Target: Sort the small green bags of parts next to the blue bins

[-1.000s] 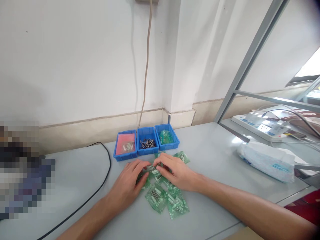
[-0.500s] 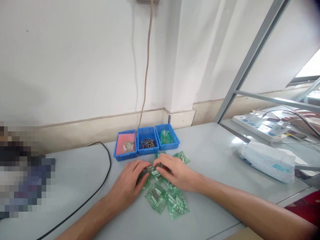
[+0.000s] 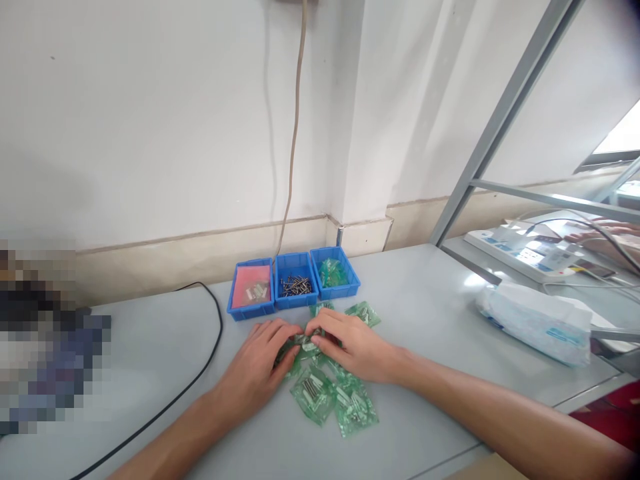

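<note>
Nearest on the grey table [image 3: 425, 313], two green packets of small metal parts lie flat side by side, the left packet [image 3: 311, 395] touching the right packet [image 3: 354, 408]. Just beyond them, both hands rest on the pile of green packets: the left hand [image 3: 257, 370] and the right hand [image 3: 350, 347] meet fingertip to fingertip over one green packet [image 3: 306, 343], their fingers curled and pinching it between them just above the table. Two more green packets [image 3: 365, 312] peek out just beyond the right hand. Beyond the hands stands a row of three blue bins touching side by side: the left bin [image 3: 251, 292] holds a pink sheet and pale parts, the middle bin [image 3: 295, 282] dark screws, the right bin [image 3: 334, 273] green packets. A black cable [image 3: 213, 347] curves across the table left of the left hand. Well to the right of the bins lies a white bag [image 3: 537, 321], with a white device [image 3: 525, 253] beyond it.
</note>
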Available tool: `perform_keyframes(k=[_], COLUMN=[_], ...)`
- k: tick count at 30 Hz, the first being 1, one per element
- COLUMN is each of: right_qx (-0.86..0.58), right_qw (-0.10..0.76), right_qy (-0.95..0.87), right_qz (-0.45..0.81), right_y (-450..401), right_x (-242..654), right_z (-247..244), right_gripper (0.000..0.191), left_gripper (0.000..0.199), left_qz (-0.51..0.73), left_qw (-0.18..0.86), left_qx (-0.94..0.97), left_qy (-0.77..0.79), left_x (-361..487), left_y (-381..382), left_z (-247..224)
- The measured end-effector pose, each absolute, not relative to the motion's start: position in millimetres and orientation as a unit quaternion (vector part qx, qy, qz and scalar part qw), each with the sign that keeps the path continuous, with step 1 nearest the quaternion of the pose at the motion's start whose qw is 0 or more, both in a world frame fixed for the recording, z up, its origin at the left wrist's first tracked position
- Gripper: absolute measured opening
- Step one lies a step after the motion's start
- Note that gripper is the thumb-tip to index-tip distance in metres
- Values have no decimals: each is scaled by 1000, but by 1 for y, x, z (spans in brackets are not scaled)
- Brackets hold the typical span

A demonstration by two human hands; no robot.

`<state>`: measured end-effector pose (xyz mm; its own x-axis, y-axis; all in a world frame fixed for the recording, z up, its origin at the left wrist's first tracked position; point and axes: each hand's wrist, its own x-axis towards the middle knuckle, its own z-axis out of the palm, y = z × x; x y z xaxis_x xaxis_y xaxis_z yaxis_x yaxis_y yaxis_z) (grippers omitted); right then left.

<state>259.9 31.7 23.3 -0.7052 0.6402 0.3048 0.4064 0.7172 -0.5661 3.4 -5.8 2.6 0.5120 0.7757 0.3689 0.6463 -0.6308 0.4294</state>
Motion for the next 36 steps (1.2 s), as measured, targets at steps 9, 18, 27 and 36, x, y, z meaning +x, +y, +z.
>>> perform_keyframes(k=[9,18,27,36], right_qx=[-291,-286,-286,-274], right_qw=[236,236,236,223], right_qy=[-897,-899,-900,-907], right_qz=[237,231,230,229], right_y=[33,32,31,33], right_x=[259,259,259,260], right_z=[26,26,26,23], right_gripper=[15,15,15,16], left_gripper=[17,17,18,17], left_qz=[264,265,262,258], left_qw=[116,116,115,113], left_qx=[865,865,865,869], left_qy=[410,410,413,406], left_x=[4,4,4,4], left_y=[-6,-6,-7,-6], left_z=[5,6,5,5])
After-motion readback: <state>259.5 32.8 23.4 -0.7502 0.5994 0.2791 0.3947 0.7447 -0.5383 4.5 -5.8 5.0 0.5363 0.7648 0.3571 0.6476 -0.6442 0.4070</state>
